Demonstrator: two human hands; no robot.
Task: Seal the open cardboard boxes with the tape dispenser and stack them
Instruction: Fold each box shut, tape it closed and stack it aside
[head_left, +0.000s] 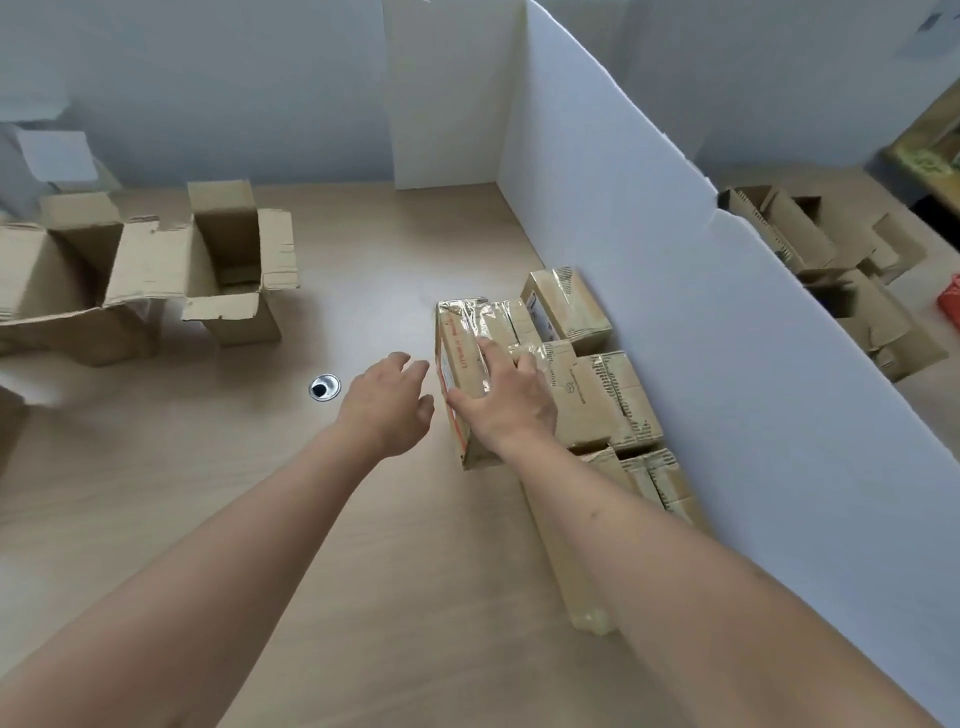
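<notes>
Right hand (511, 402) rests flat, fingers straight, on taped box (467, 364) at desk (311, 519) right edge; left hand (389, 405) open, holding nothing; red label lettering unreadable

Head-worn, wide-angle, looking forward and down along both forearms onto the wooden table (363, 545), close above it.

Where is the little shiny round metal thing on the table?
In the head view, the round metal thing sits in the table, just left of the left hand, in front of the open boxes.
</notes>
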